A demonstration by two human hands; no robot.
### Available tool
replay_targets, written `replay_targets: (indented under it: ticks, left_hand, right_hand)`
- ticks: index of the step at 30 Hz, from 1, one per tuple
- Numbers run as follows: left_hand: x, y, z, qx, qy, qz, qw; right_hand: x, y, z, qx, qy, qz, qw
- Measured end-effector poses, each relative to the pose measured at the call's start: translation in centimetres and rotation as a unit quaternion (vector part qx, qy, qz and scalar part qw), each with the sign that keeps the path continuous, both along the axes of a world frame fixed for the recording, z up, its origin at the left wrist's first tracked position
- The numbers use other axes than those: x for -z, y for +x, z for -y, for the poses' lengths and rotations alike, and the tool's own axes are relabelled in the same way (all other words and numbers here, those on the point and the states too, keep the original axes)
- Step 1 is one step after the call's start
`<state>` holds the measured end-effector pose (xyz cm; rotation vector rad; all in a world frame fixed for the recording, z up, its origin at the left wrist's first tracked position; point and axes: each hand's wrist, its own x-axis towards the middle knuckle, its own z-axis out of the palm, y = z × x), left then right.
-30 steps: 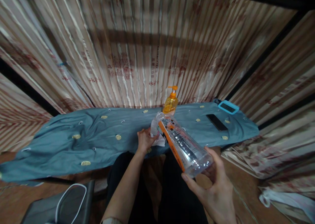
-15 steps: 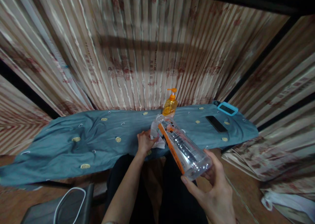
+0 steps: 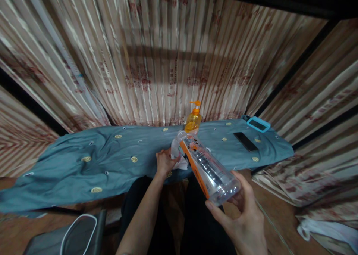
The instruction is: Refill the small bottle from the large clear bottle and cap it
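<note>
My right hand (image 3: 243, 214) grips the base of a clear plastic bottle (image 3: 212, 169) with an orange and white label. The bottle is tilted, its neck end pointing up and left, away from me, over the cloth. My left hand (image 3: 165, 162) is closed at the edge of a whitish translucent thing (image 3: 175, 148), whose kind I cannot make out; the bottle partly hides it. Beneath it lies a white piece like tissue (image 3: 181, 164). Just behind the bottle's neck stands an orange pump bottle (image 3: 193, 120) of yellow-orange liquid.
A blue-green patterned cloth (image 3: 112, 173) covers the long narrow table. On its right lie a black phone (image 3: 245, 141) and a blue-framed device (image 3: 258, 124). Pleated curtains (image 3: 173, 61) hang behind. A grey seat (image 3: 50, 240) with a white cable (image 3: 93, 232) is at lower left.
</note>
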<state>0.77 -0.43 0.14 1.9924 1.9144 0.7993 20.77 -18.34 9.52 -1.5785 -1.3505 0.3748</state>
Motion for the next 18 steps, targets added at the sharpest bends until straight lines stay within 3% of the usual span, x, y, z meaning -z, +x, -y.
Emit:
replay_targets:
  ticks: [18]
  left_hand:
    - [-0.05, 0.02, -0.03, -0.002, -0.001, -0.015, 1.0]
  right_hand:
    - [0.11, -0.04, 0.12, 0.016, -0.012, -0.009, 1.0]
